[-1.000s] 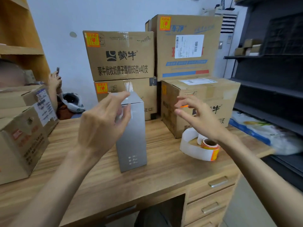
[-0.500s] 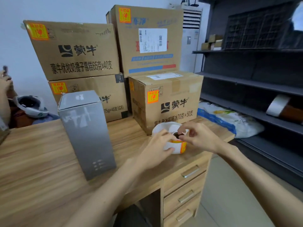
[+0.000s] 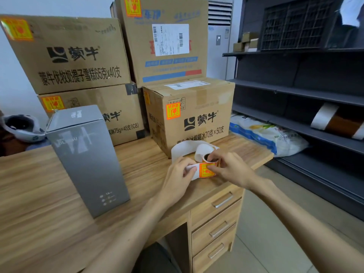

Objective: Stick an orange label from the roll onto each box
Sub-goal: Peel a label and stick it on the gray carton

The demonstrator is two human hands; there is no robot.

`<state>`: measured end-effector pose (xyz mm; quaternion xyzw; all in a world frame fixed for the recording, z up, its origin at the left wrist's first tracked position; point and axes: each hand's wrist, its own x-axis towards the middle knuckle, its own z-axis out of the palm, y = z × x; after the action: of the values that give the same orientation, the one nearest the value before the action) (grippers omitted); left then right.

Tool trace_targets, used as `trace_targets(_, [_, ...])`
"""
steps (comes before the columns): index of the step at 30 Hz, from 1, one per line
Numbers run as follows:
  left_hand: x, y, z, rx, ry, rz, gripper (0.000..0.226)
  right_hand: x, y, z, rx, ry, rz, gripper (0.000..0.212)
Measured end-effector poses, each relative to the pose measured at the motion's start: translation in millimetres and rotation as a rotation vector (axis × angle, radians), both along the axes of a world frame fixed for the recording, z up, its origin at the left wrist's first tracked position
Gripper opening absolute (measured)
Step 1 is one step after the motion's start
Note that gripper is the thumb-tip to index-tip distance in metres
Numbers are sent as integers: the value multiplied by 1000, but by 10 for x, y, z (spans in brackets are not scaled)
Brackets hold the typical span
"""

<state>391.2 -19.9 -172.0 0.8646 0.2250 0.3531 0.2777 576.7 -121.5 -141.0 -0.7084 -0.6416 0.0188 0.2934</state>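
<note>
So from my head cam feed: both hands are down on the label roll [image 3: 209,159], which sits on the wooden desk [image 3: 39,194] near its right end, right in front of the front carton [image 3: 197,123]. My left hand [image 3: 177,180] has its fingers curled, pinching the white backing strip [image 3: 182,149] just left of the orange label [image 3: 205,170] that's facing me. My right hand [image 3: 232,170] is curled over the roll from the right, thumb and fingertips pinched on that label's right edge. Can't tell if the label has actually lifted off the backing, since the fingers cover the edge. The loose backing curls up in a big loop behind the roll and touches the front carton. That carton has an orange sticker [image 3: 173,111] on its face. The top left carton [image 3: 69,56] has one in its upper left corner, the carton under it [image 3: 122,119] has one too, and so does the tall back carton [image 3: 163,56], up top. The grey box [image 3: 86,154] stands upright on the desk, well left of the roll and apart from both hands. Other stuff: a white helmet [image 3: 21,128] at the far left, the desk drawers [image 3: 216,223] under my arms, dark shelving [image 3: 295,87] on the right with a printed bag [image 3: 266,134] lying on a low shelf.
</note>
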Motion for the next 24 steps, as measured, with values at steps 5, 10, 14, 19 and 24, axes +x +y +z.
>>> trace_targets(5, [-15, 18, -51, 4, -16, -7, 18, -121, -20, -85, 68, -33, -98, 13])
trace_targets(10, [-28, 41, -57, -32, -40, -34, 17, -202, -7, -142, 131, -12, -149, 16])
trace_targets(14, [-19, 69, -94, -29, -46, -55, 11, -242, -22, -173, 176, -22, -162, 19])
trace_targets(19, [-6, 102, -131, -13, -43, -63, 11, -343, -86, -253, 269, -128, -211, 25])
trace_targets(24, [-8, 99, -130, -27, -71, -72, 11, -474, -99, -323, 303, -262, -187, 20])
